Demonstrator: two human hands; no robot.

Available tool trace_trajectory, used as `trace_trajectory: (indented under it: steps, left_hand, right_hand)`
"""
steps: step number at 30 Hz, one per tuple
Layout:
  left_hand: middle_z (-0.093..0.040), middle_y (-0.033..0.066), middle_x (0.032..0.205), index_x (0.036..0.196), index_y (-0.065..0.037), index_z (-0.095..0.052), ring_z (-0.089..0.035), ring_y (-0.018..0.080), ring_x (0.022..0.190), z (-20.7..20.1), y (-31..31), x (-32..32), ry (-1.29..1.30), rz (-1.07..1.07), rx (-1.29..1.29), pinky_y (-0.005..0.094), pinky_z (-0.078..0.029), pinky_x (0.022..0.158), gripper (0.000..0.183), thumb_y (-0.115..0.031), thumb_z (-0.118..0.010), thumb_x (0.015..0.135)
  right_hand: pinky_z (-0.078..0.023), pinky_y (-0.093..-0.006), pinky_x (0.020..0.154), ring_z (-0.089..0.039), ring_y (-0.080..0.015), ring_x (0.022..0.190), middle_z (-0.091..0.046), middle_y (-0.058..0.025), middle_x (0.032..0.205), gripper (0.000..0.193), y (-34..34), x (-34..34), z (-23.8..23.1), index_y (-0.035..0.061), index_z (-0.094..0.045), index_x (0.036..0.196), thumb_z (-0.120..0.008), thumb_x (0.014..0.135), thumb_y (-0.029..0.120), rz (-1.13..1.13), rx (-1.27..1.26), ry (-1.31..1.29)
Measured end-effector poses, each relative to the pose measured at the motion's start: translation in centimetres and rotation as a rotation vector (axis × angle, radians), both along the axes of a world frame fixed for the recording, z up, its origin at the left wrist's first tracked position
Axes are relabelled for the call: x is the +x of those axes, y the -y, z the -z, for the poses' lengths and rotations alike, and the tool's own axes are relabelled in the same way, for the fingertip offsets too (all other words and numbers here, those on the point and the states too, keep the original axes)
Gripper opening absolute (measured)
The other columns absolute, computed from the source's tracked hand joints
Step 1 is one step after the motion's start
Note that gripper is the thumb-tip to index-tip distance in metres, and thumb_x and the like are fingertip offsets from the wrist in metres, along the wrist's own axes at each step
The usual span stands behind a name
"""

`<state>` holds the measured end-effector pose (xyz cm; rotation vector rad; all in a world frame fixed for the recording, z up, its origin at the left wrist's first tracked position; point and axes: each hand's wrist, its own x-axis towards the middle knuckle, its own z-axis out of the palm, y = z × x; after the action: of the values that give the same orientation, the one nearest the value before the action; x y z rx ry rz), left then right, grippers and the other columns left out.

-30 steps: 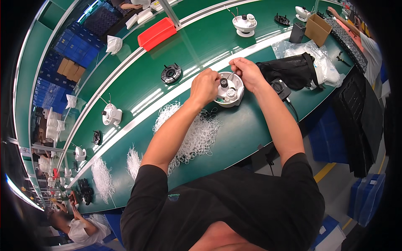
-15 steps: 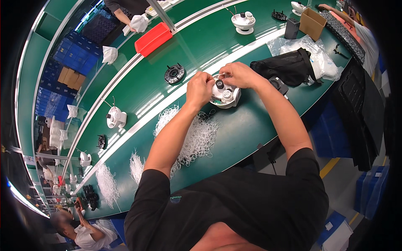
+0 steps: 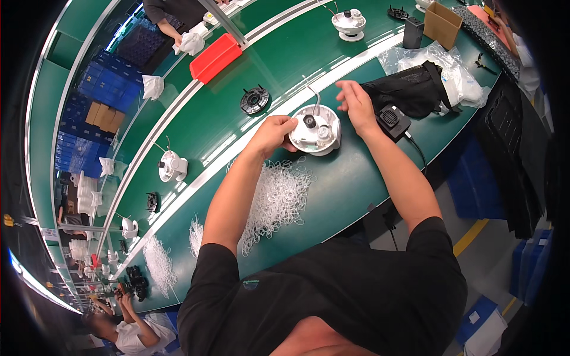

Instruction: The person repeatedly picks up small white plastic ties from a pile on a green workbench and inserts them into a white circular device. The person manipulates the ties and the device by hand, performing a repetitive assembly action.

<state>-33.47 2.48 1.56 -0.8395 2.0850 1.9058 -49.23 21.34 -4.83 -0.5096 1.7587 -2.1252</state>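
Observation:
A white round camera unit (image 3: pixel 317 141) with a black lens and a thin cable rising from its far side stands on the green bench. My left hand (image 3: pixel 274 135) grips its left rim, thumb on top and fingertips around the side. Just beyond its right side, my right hand (image 3: pixel 356 105) is lifted clear with fingers stretched out, holding nothing. A loose pile of white ring-like loops (image 3: pixel 276 199) lies on the near side of the camera unit, partly behind my left forearm. The black ring-shaped base (image 3: pixel 255 100) rests up and left of my left hand.
Right of my right hand lie a black mesh bag (image 3: pixel 409 89), a small black device with a cable (image 3: pixel 393 121) and clear plastic bags (image 3: pixel 466 86). More camera units (image 3: pixel 349 25) stand along the belt. A red bin (image 3: pixel 215 58) sits beyond it. Co-workers are across and far left.
My right hand has let go of the camera unit and moved off to the right, fingers opening. The cable now stands free. My left hand has shifted down to the unit's left rim.

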Motion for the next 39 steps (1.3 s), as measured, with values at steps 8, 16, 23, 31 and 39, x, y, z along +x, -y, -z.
trace_trajectory:
  steps: [8,16,23,31,39]
  left_hand:
    - [-0.061,0.0287,0.114,0.118,0.016,-0.048,-0.069,0.0342,0.094,2.0,4.2,-9.1,-0.234,-0.431,0.218,0.0332,-0.065,0.073,0.031,-0.009,-0.053,0.1]
    - [-0.056,0.0289,0.12,0.12,0.016,-0.045,-0.067,0.0351,0.101,5.9,6.6,-13.8,-0.458,-0.653,0.444,0.0315,-0.066,0.074,0.034,-0.013,-0.053,0.102]
    - [-0.068,0.0059,0.087,0.097,-0.003,-0.063,-0.064,0.0135,0.073,0.6,2.0,-5.1,-0.029,0.015,-0.22,0.0256,-0.051,0.061,0.028,-0.028,-0.073,0.091]
    - [-0.072,0.0119,0.084,0.088,-0.005,-0.069,-0.069,0.0312,0.08,0.7,-4.1,3.7,0.121,0.388,-0.889,0.042,-0.053,0.071,0.018,-0.018,-0.078,0.079]
    - [-0.071,0.0174,0.089,0.089,-0.004,-0.066,-0.068,0.0371,0.086,0.8,-5.4,4.5,0.054,0.349,-0.937,0.0471,-0.052,0.074,0.01,-0.012,-0.071,0.084]
  right_hand:
    - [-0.051,-0.03,0.059,-0.06,-0.0131,0.07,-0.06,-0.0059,0.075,0.03,0.8,2.0,1.0,0.0041,-0.062,0.111,-0.052,0.103,0.031,0.005,0.189,-0.129]
    - [-0.05,-0.0327,0.066,-0.064,-0.0182,0.071,-0.069,-0.0098,0.082,0.02,1.2,1.9,1.6,0.0025,-0.065,0.101,-0.064,0.093,0.021,-0.176,0.22,-0.364]
    - [-0.05,-0.0301,0.065,-0.062,-0.0141,0.069,-0.069,-0.0074,0.082,0.018,0.7,1.9,1.8,0.0016,-0.066,0.099,-0.066,0.093,0.018,-0.183,0.234,-0.337]
    - [-0.048,-0.0299,0.064,-0.059,-0.014,0.069,-0.068,-0.0062,0.081,0.02,1.0,1.9,1.8,0.0025,-0.068,0.098,-0.065,0.094,0.022,-0.195,0.278,-0.382]
    - [-0.048,-0.03,0.065,-0.059,-0.0133,0.069,-0.068,-0.0056,0.081,0.019,0.9,2.2,1.4,0.0025,-0.068,0.098,-0.065,0.094,0.021,-0.191,0.296,-0.42]
